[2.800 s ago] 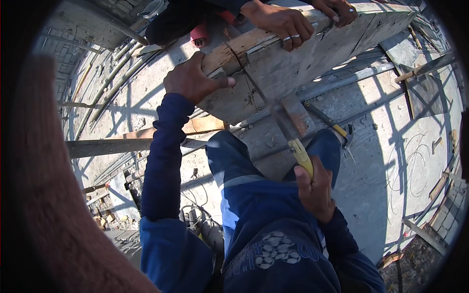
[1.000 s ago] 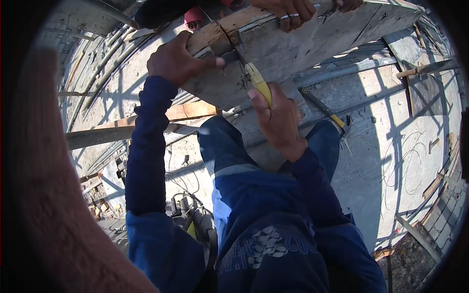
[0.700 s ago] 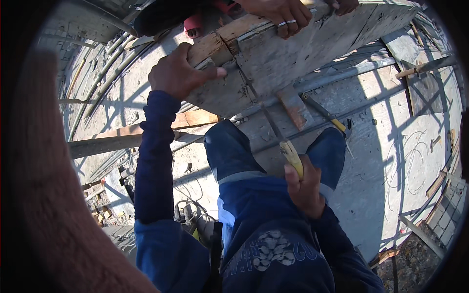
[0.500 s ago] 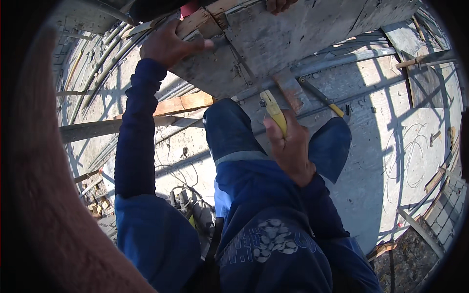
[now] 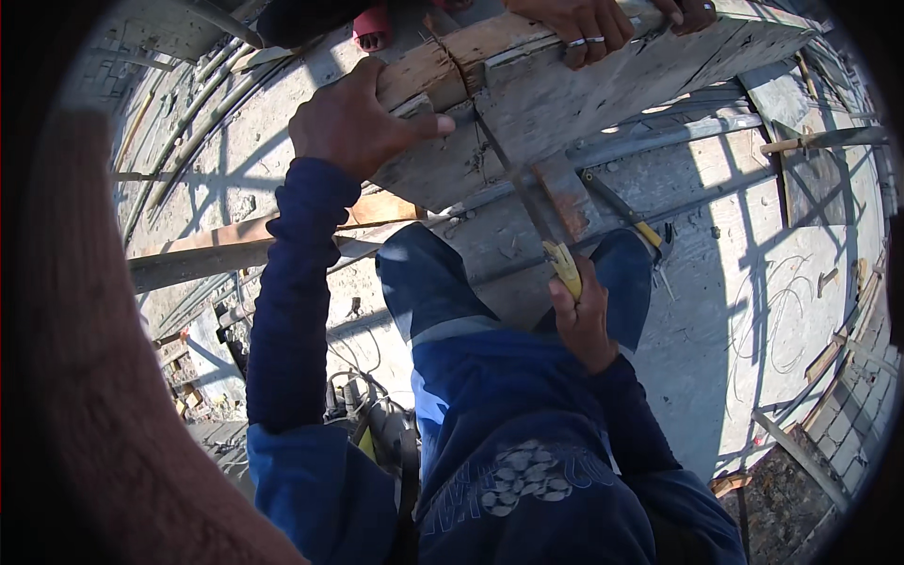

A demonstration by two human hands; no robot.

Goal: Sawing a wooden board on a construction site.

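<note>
The saw's blade [image 5: 518,193] looks like dull, darkened metal, while its yellow handle [image 5: 565,270] seems to be smooth plastic with a scuffed front end. The panel [image 5: 584,113] has a matt grey, stained and scratched face, and the batten [image 5: 424,68] along its top is rough, bare wood with splintery grain, much rawer than the smoother sawn plank [image 5: 377,209]. Soft matt cloth makes up the person's shirt [image 5: 508,405] and trousers [image 5: 424,273], above a dusty, gritty, concrete-like floor [image 5: 692,377] and a dull metal-looking pipe [image 5: 678,135].
</note>
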